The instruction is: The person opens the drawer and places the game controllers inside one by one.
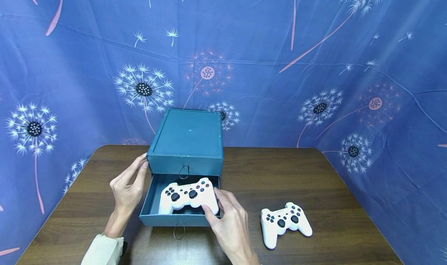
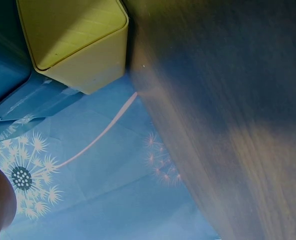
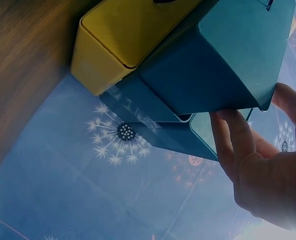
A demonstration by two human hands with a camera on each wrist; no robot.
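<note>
A teal two-drawer box [image 1: 188, 137] stands on the table, its lower drawer [image 1: 155, 195] pulled out. A white game controller [image 1: 185, 195] lies tilted in that drawer, its left handle at the front wall. My right hand [image 1: 230, 218] pinches the controller's right handle, thumb over the front and fingers on the far side. In the right wrist view the drawer wall hides the controller, with my right hand [image 3: 263, 150] at its rim. My left hand [image 1: 127, 183] touches the box's left front corner with extended fingertips. Only a blurred bit of my left hand [image 2: 0, 195] shows in the left wrist view.
A second white controller [image 1: 284, 222] lies on the wooden table [image 1: 272, 175] to the right. Wire loop pulls hang from both drawer fronts. Under the pulled-out drawer, the wrist views show a yellow box section [image 3: 107, 50]. A blue dandelion-print cloth [image 1: 258, 86] hangs behind.
</note>
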